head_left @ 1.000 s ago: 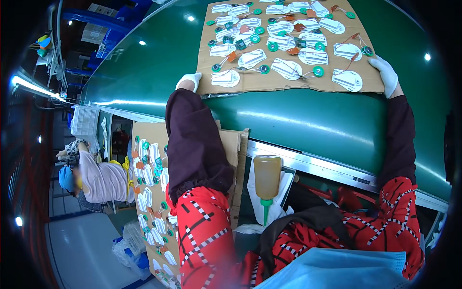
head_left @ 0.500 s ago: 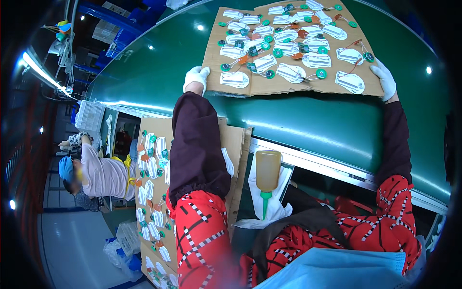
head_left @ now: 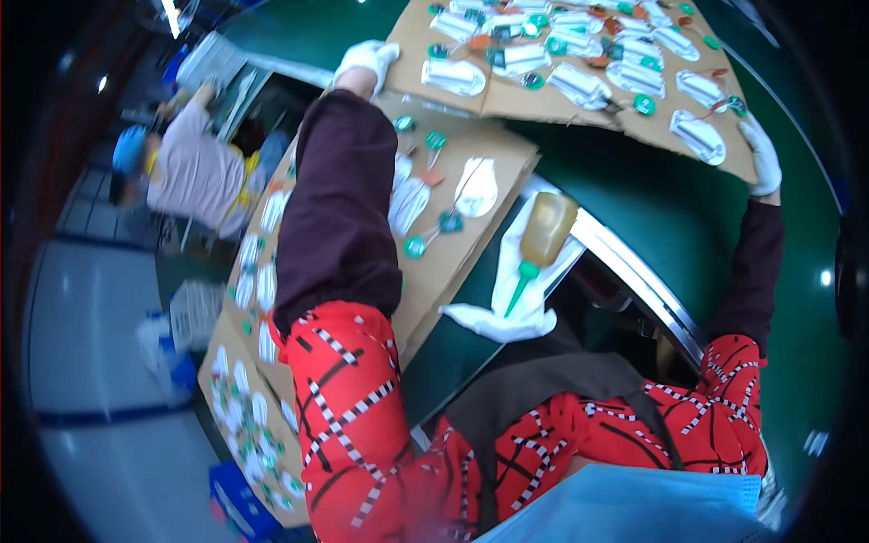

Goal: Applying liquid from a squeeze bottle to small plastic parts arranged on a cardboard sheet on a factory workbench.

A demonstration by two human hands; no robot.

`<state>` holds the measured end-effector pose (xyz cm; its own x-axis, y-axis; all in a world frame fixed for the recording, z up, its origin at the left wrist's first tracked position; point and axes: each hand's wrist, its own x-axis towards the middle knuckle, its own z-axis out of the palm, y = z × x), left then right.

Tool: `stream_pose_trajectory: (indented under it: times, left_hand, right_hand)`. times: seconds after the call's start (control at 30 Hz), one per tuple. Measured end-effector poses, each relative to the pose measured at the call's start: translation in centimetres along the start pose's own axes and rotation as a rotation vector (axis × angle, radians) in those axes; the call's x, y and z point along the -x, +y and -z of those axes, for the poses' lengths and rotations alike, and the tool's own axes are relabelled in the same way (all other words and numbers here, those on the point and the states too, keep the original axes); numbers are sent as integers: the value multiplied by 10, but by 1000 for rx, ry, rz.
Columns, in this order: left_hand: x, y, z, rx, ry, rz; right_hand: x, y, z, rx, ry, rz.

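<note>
Gripping the far cardboard sheet [head_left: 579, 100] by its edges, left hand [head_left: 365, 61] and right hand [head_left: 762, 156] (both white-gloved) close on it.

A flat brown cardboard sheet [head_left: 543, 101] lies across the green tabletop [head_left: 688, 217] at about twelve o'clock, slightly tilted so its right end sits lower. Its top is covered with rows of small white oval pieces [head_left: 453, 77], green round caps [head_left: 644, 105] and a few orange bits. The gloved left hand [head_left: 365, 61] grips its left edge at eleven o'clock; the gloved right hand [head_left: 762, 156] grips its right corner at two o'clock.
</note>
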<state>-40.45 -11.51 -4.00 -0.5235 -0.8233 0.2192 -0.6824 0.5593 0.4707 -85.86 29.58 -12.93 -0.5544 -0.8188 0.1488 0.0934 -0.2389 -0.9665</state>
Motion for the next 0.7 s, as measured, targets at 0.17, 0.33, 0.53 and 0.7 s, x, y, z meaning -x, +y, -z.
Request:
stream_pose_trajectory:
  times: [0.17,0.33,0.53,0.7]
  left_hand:
    - [91,-35,65,254,219,174]
    - [202,-71,135,332,373,254]
    - [356,-135,167,520,626,328]
    - [434,-163,143,652,724,445]
  right_hand:
    - [-24,-14,-51,-95,-212,7]
    - [-29,-53,-137,-47,-439,48]
    - [-9,-77,-269,17,-738,67]
    - [34,-90,-335,162,-843,96]
